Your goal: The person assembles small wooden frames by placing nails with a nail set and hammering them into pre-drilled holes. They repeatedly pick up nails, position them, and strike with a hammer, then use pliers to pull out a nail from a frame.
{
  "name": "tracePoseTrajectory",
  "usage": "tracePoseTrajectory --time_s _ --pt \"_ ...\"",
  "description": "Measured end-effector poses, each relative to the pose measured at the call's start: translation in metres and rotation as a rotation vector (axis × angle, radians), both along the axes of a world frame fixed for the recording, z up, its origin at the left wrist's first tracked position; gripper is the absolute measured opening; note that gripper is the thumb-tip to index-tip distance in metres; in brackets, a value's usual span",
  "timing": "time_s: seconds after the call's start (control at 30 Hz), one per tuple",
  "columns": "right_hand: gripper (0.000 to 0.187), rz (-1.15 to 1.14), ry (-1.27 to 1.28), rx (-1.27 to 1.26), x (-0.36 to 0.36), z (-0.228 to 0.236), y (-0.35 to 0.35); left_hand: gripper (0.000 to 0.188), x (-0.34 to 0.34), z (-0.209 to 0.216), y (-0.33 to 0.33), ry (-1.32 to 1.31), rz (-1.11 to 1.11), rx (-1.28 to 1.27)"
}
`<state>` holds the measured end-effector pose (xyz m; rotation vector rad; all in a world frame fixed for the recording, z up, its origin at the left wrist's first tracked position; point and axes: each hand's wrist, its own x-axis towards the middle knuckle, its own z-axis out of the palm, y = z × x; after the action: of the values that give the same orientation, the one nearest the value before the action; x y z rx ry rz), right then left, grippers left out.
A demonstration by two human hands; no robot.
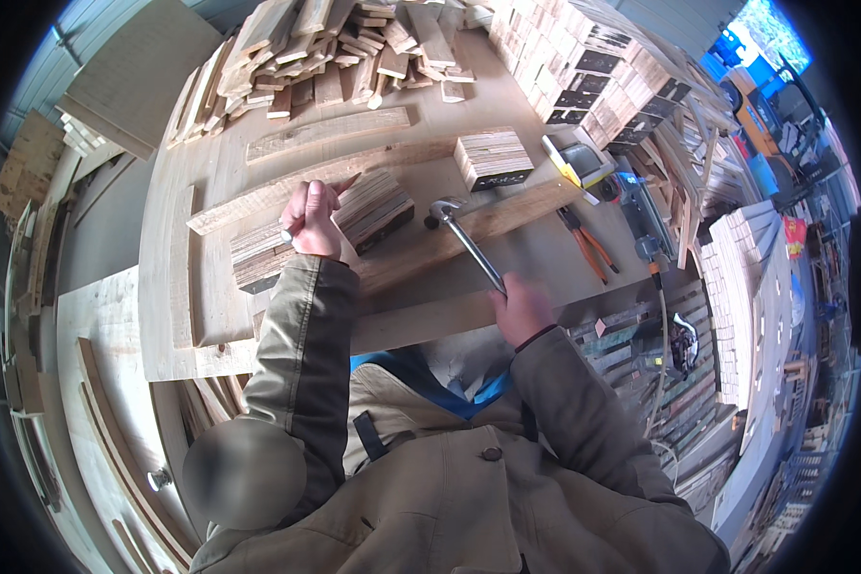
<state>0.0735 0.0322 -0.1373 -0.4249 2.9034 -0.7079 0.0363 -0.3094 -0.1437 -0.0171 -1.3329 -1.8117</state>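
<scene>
Head cam: claw hammer (474,249), shiny metal shaft, is the landmark; it's over the bench, head at a rough board (526,212). R hand (523,311), a bit blurred, has fingers wrapped round its lower handle. L hand (316,218), left of the hammer, has fingers curled tight on a thin item w/ a brown pointed tip; exact kind unclear.

Just left of the hammer head, a chunky bundle (378,212) of thin, flat-sawn strips, grain showing; farther left, nr the L wrist, a similar bundle (258,253). Beyond the hammer, a squared block (493,158) of layered strips w/ a dark-marked end. Right of it: orange-handled pliers (591,244), then a teal-and-gray power tool (646,220) w/ a hose.

Far right, blue bin-like shapes (732,48); contents too small to tell.

Bench (488,86) under the hammer is pale, smooth sheet wood. At its far side, a jumbled pile (354,57) of offcuts, plus tall neat stacks (593,67) to the right. Rm looks like a workshop, metal-clad wall far left.
</scene>
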Motion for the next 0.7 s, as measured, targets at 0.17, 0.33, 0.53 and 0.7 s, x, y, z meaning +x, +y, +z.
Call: tracePoseTrajectory --time_s 0.17,0.33,0.53,0.7 --pt "0.026 -0.015 0.012 -0.022 0.001 0.0 -0.001 0.042 0.002 -0.005 0.004 -0.096 0.053 -0.099" --pt "0.026 -0.012 -0.03 -0.029 0.001 0.002 -0.001 0.042 0.003 -0.008 0.006 -0.103 0.017 -0.038" --pt "0.027 -0.006 -0.022 -0.026 0.001 0.003 -0.001 0.042 0.003 -0.011 0.003 -0.133 0.03 -0.092" --pt "0.026 -0.02 -0.01 -0.045 0.002 0.0 -0.001 0.043 0.007 -0.009 0.001 -0.264 0.07 -0.124"
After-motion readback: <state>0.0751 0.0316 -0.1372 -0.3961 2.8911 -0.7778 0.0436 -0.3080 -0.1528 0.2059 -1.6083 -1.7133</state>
